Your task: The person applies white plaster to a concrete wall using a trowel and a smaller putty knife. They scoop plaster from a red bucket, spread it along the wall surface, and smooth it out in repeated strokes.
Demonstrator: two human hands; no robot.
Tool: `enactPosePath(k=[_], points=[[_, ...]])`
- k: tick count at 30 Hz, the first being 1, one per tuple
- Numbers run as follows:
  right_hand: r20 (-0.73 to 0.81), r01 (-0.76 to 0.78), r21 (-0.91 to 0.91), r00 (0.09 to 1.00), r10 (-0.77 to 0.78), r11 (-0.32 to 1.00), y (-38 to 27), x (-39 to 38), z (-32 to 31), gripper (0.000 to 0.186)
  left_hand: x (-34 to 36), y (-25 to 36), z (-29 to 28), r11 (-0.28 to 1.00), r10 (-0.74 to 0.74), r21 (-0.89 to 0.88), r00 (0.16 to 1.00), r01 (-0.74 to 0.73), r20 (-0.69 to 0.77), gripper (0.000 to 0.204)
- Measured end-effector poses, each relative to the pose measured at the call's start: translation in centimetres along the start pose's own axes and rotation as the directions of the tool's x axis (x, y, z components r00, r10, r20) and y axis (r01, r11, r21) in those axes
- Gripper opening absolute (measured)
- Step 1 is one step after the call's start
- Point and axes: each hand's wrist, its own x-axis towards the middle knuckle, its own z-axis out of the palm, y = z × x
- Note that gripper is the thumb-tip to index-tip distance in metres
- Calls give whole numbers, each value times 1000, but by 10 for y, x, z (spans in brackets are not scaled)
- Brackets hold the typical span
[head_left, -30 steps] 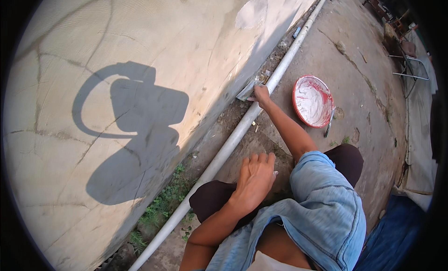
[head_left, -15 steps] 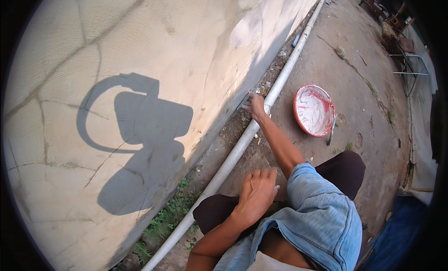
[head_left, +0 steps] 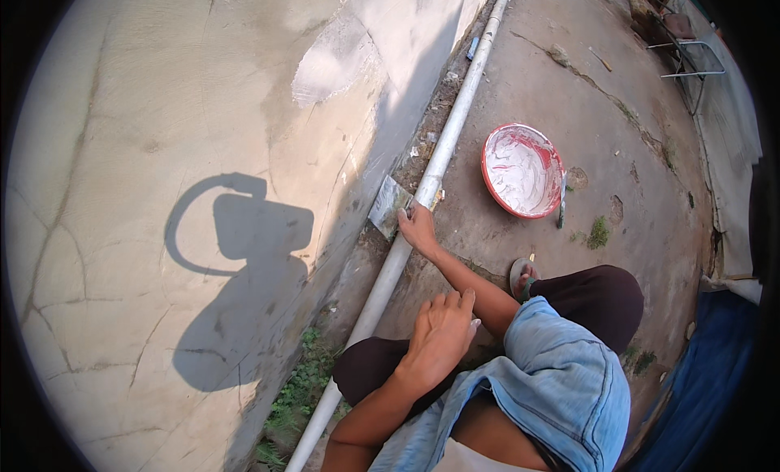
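My right hand (head_left: 418, 228) reaches forward over a white pipe (head_left: 443, 151) and grips a flat plastering trowel (head_left: 388, 205). The trowel's blade lies against the foot of the grey plastered wall (head_left: 162, 106). My left hand (head_left: 443, 334) rests with its fingers together on my left knee and holds nothing. A red basin (head_left: 487, 159) smeared with white plaster sits on the concrete ground to the right of the pipe. I squat in dark trousers and a blue denim shirt.
A small hand tool (head_left: 561, 200) lies at the basin's right rim. A paler fresh patch (head_left: 333, 62) shows higher on the wall. Weeds (head_left: 301, 391) grow along the wall's base. A metal frame (head_left: 691, 49) stands at the far right, and blue cloth (head_left: 699, 391) lies at the lower right.
My view has swung, so the wall and pipe sit differently in the picture. The right hand stays at the pipe with the trowel, now pressed lower against the wall's foot. The left hand stays on the knee.
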Motion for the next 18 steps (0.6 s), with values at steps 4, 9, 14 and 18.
enactPosePath(k=[4, 9, 14, 18], points=[[-146, -69, 189, 984, 97, 980, 53, 46, -24, 18, -5, -2, 6, 999, -33, 18, 999, 33, 33, 46], [-97, -169, 298, 974, 206, 939, 29, 79, -24, 18, -13, -1, 0, 993, -110, 35, 994, 109, 26, 45], [-148, -4, 274, 988, 46, 962, 6, 94, -5, 22, -20, 4, -6, 989, -145, 41, 989, 145, -6, 45], [-183, -82, 117, 978, 103, 990, -10, 82, -37, 27, -22, 3, -5, 986, -159, 45, 984, 163, -83, 45]])
